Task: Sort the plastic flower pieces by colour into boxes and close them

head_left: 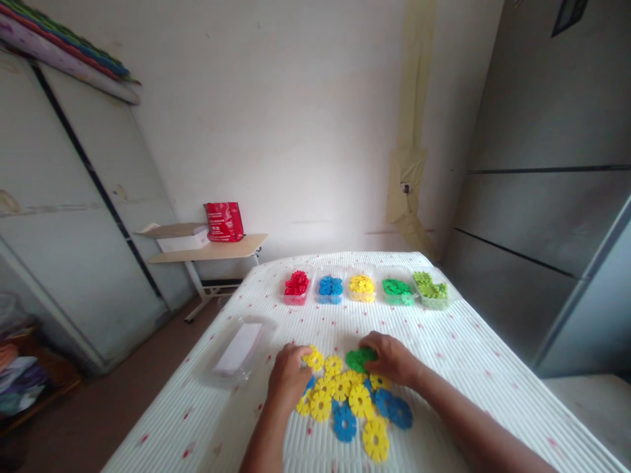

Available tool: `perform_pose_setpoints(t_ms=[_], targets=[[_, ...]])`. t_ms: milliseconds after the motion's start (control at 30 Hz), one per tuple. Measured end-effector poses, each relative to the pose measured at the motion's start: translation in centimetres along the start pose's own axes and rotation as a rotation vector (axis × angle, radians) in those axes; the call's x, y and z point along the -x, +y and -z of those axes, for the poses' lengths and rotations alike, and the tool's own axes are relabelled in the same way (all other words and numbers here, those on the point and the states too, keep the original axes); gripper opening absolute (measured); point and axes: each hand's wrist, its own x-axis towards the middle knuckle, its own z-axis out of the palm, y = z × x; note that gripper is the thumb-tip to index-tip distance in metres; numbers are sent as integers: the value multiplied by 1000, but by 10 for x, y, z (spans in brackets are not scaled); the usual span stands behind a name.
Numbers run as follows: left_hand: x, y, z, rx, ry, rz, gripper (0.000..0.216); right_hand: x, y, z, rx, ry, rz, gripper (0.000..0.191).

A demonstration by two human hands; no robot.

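Note:
On the quilted cloth lies a loose pile of plastic snowflake discs: yellow discs and blue discs, several overlapping. My left hand is at the pile's left edge, its thumb and fingers closed on a yellow snowflake disc; its fingertips are partly hidden. At the far right side of the pile, my right hand has its fingers closed on green snowflake discs, which overlap one another. A single yellow disc lies nearest to me.
Along the table's far side stand clear tubs of sorted discs: red, blue, yellow, green and light green. A clear plastic lid with a white label lies left. Beyond, a red bag sits on a side table.

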Motion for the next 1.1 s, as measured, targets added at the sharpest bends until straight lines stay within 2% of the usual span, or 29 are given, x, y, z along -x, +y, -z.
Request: perform_pose_setpoints(t_ms=[200,700,800,933,1033,1100], targets=[[-1,1,-1,0,11,22,36,3,13,1,84,32,-68,30],[-2,2,-1,5,4,65,34,5,19,7,60,79,-5,22],[-3,0,-3,-3,-1,68,34,-1,27,27,70,221,-37,23],[-3,0,-3,12,13,50,33,-21,46,73,202,459,-169,26],[-3,-1,-3,25,18,55,33,-32,59,98,302,533,-311,35],[-3,-1,-3,29,16,58,33,-33,63,100,350,549,-333,36]])
